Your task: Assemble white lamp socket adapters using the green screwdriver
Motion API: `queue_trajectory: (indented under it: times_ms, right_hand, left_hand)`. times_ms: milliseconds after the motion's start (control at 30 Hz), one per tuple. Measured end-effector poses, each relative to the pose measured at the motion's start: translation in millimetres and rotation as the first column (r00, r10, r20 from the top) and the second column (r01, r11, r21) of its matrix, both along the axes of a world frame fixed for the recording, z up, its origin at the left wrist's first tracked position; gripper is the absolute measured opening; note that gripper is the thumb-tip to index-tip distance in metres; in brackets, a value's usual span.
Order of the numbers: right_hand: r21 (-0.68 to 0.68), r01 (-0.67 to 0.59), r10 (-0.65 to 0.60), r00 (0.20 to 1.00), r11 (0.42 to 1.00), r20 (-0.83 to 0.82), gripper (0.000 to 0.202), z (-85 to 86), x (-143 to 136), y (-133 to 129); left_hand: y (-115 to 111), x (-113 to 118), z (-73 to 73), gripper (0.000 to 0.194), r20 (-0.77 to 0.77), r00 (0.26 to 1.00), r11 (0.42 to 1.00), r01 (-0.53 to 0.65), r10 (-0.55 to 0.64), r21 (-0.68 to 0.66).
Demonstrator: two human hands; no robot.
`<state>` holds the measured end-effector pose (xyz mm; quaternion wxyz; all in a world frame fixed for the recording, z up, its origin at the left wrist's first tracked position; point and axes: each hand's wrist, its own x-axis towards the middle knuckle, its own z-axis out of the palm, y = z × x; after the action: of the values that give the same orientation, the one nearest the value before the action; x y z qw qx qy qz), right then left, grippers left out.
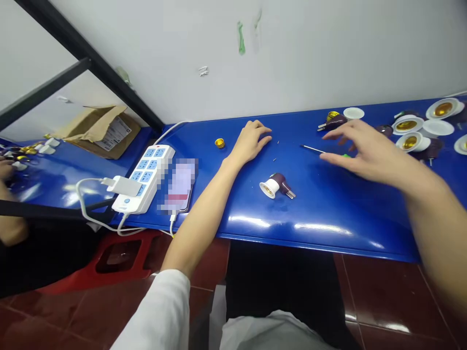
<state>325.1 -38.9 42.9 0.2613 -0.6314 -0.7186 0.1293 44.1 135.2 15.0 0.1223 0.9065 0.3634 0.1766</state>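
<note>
My left hand (251, 141) rests palm down on the blue table (328, 228), fingers loosely curled, holding nothing; a small gold threaded ring (219, 143) lies just to its left. My right hand (359, 148) hovers open with fingers spread above a thin screwdriver (314, 149) with a green handle. A lamp socket adapter (276, 185) with white collar, dark body and two prongs lies on its side between my arms.
Several more socket parts (410, 141) and white caps are grouped at the far right. A white power strip (145, 176) with a charger and a phone (181, 187) sit at left. Cardboard box (102, 130) behind. Another person's hand (7, 170) works at far left.
</note>
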Motion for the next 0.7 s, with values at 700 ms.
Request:
queue_trajectory:
  times_ms: [700]
  right_hand:
    - [-0.502,0.280,-0.176,0.954,0.819,0.245,0.064,9.5,52.0,1.0]
  left_hand:
    - [-5.5,24.3,-12.7,0.026,0.042,0.958,0.958,0.285,-0.285,-0.004]
